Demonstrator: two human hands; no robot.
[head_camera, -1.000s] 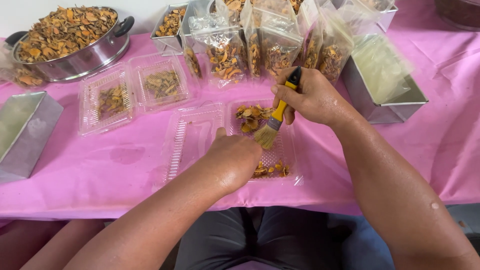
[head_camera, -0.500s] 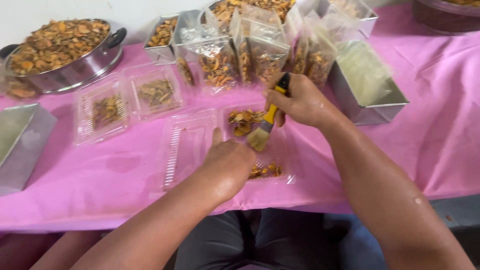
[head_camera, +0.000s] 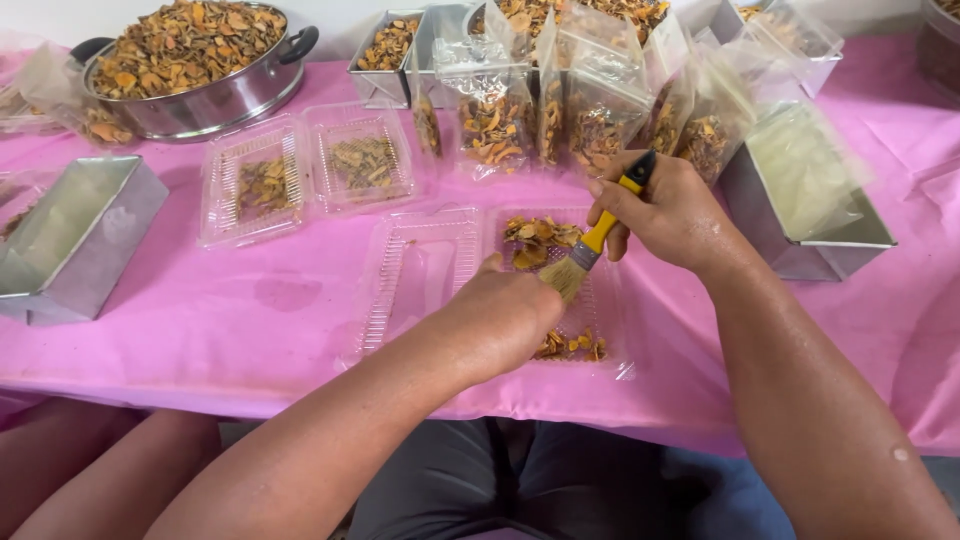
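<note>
An open clear plastic clamshell box (head_camera: 420, 275) lies on the pink tablecloth (head_camera: 250, 320) in front of me, with dried orange-brown chips (head_camera: 535, 240) in its right half. My right hand (head_camera: 670, 210) grips a yellow-handled brush (head_camera: 590, 250), bristles down over that half. My left hand (head_camera: 505, 315) rests on the box's near part, covering some of the chips; whether it pinches any is hidden.
A second open clamshell (head_camera: 300, 175) with chips lies to the left. A steel pot (head_camera: 200, 70) heaped with chips stands far left. Filled clear bags (head_camera: 560, 110) and steel trays (head_camera: 385, 50) line the back. Steel tins sit at left (head_camera: 80, 235) and right (head_camera: 810, 200).
The brush has stayed over the right half of the box, shifting slightly. My left hand keeps its place on the box. The camera has tilted a little.
</note>
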